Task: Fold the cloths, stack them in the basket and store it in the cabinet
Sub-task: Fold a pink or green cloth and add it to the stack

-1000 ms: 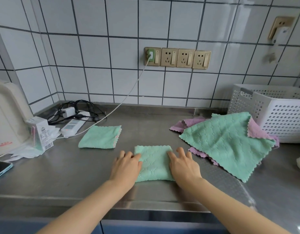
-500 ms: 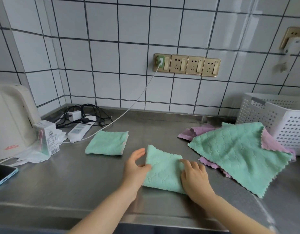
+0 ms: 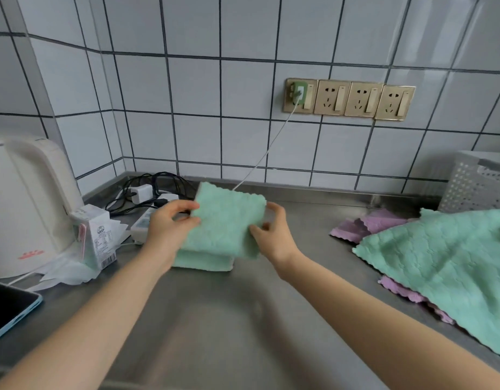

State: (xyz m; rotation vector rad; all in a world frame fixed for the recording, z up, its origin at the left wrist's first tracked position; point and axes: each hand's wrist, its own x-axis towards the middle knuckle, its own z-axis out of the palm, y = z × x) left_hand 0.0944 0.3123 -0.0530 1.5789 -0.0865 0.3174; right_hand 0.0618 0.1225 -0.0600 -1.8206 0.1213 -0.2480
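Left hand [image 3: 170,229] and right hand [image 3: 274,235] pinching folded green cloth [image 3: 226,220] over second folded cloth [image 3: 203,261], possibly touching, basket [image 3: 476,187] at 2 o'clock, steel counter [image 3: 243,319] bare at 6 o'clock

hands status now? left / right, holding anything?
Left hand: pinching the left edge of the folded green cloth.
Right hand: gripping the same cloth's right edge.

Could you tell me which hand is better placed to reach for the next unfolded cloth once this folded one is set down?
Right hand: the unfolded green cloth lies on its side, while the left hand is farther off.
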